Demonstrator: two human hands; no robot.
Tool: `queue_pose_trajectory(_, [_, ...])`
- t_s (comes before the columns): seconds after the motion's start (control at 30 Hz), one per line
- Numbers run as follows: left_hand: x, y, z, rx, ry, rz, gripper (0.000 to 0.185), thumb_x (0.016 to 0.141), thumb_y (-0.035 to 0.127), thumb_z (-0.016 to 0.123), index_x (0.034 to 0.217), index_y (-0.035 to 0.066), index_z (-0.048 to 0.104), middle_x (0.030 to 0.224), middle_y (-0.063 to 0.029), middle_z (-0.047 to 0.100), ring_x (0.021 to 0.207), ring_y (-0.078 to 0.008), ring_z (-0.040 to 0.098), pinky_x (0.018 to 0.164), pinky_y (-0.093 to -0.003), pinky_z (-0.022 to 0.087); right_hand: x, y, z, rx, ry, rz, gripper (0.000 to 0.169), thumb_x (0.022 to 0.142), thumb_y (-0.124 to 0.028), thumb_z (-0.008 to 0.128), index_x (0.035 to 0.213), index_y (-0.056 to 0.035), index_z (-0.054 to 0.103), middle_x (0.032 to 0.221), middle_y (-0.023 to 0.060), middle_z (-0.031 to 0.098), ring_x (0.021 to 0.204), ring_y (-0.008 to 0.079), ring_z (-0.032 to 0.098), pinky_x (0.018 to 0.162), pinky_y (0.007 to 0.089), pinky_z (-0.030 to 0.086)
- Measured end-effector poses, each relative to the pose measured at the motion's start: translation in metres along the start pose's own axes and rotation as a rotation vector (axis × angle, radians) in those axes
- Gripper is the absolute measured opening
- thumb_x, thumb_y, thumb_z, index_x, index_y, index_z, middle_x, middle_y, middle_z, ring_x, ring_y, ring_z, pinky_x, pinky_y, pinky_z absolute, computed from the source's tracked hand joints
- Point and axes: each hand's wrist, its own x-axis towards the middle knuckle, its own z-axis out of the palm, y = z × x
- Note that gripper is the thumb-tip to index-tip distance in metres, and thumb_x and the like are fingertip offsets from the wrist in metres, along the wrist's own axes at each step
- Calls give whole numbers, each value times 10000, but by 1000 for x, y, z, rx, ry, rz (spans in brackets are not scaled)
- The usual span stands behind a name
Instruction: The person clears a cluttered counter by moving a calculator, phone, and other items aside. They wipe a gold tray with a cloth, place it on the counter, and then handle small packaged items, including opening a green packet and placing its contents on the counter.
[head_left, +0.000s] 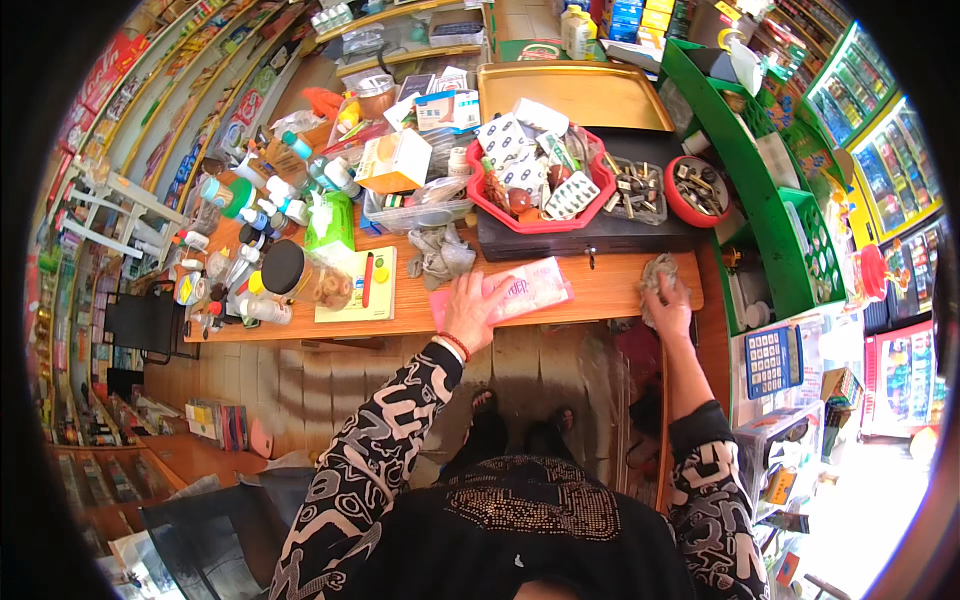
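Note:
My left hand (470, 313) lies on the left part of a pink plastic packet (529, 291) at the front edge of the wooden desk (600, 289). At the desk's right end, my right hand (669, 304) has its fingers on a crumpled grey cloth (658, 270). Just behind my left hand is another crumpled grey cloth (442, 255). A notebook (382, 300) with a red pen (367, 279) lies left of it, beside a clear jar with a dark lid (285, 268).
A black drawer box (525, 244) bears a red tray (480, 199) of blister packs and a red bowl (701, 217). Bottles (266, 310) crowd the desk's left end. A green shelf rack (757, 217) and a blue calculator (766, 362) stand at the right.

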Motion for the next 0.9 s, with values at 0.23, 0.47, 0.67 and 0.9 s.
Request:
queue_pose_trajectory(0.23, [-94, -2, -44, -140, -6, -240, 696, 595, 124, 698, 1269, 128, 522, 1023, -165, 453, 978, -347, 456, 867, -405, 397, -29, -39, 50, -144, 143, -139, 360, 774, -251, 657, 1129, -191, 648, 1239, 246, 526, 1218, 386, 441, 1031, 551, 269])
queue_pose_trajectory(0.47, [-209, -11, -68, -748, 35, -807, 791, 650, 166, 770, 1351, 69, 417, 1129, -116, 509, 1036, -261, 515, 931, -363, 412, -65, -152, 93, 48, -43, -359, 359, 723, -207, 699, 1078, -170, 664, 1247, 227, 514, 1222, 378, 434, 1025, 541, 286])
queue_pose_trajectory(0.67, [-238, -24, -86, -1896, 199, -1084, 614, 847, 259, 537, 1369, -3, 350, 1261, -167, 508, 1100, -293, 547, 964, -396, 424, -51, -224, 129, 187, -209, -458, 353, 733, -180, 667, 1085, -192, 660, 1270, 213, 504, 1251, 359, 413, 1041, 547, 265])
queue_pose_trajectory(0.9, [-227, -40, -106, -2231, 50, -828, 725, 855, 424, 456, 1398, -19, 273, 1330, -245, 444, 1146, -368, 516, 963, -426, 425, -31, -201, 103, 198, -461, -730, 359, 723, -111, 634, 1068, -205, 667, 1244, 134, 533, 1220, 324, 452, 1028, 527, 293])
